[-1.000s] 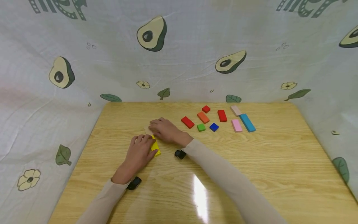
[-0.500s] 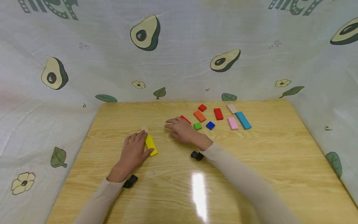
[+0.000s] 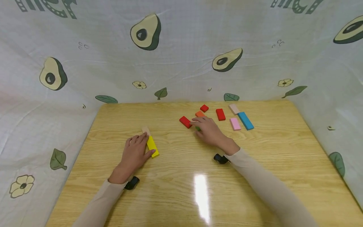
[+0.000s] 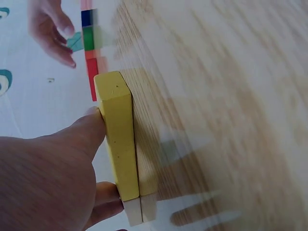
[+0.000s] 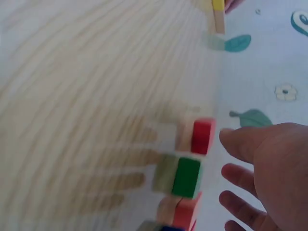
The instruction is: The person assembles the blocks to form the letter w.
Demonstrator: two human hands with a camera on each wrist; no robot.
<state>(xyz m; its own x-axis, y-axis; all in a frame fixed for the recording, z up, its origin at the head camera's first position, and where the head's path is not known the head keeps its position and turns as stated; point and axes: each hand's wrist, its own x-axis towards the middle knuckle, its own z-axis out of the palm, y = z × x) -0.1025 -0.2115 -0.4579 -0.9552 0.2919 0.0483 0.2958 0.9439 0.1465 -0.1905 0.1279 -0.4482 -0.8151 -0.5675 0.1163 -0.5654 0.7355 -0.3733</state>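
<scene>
One yellow block (image 3: pixel 151 144) end to end with a pale block (image 3: pixel 146 130) on the bench (image 3: pixel 170 183), left hand (image 3: pixel 134 153) resting relaxed against the yellow, right hand (image 3: pixel 210 130) released, loose, moved from beside them a second ago to near a green block (image 5: pixel 186 178)

Left fingers (image 3: pixel 141 138) against yellow block (image 3: pixel 152 144), right fingers (image 3: pixel 200 119) partly hiding green block (image 3: pixel 197 128), wooden table (image 3: pixel 170 179)

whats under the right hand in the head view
Part of a green block shows beneath the right hand, which also covers part of an orange block. A blue block, seen by the left wrist camera, is hidden there.
</scene>
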